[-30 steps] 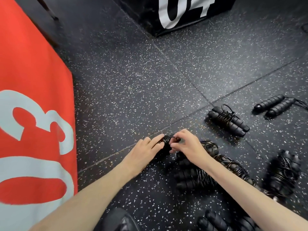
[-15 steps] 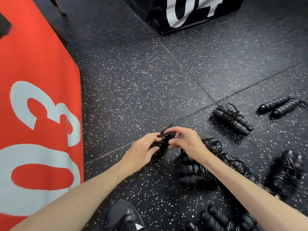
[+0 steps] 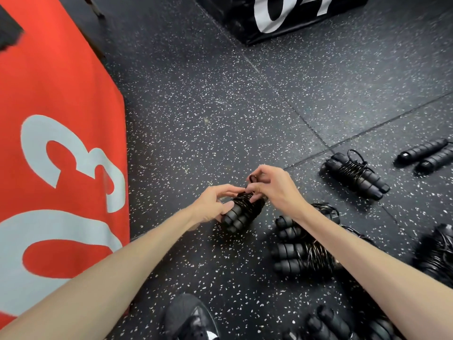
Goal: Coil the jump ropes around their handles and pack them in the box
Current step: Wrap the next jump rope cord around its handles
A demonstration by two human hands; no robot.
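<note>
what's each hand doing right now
Left hand: grips the coiled jump rope by its handles.
Right hand: pinches the rope's end loop.

Even, fairly bright overhead light leaves only soft shadows under the forearms and beside the coiled ropes (image 3: 355, 175) on the speckled floor (image 3: 196, 106) (its seams bow with wide-angle distortion), while frame edges look slightly smeared.
</note>
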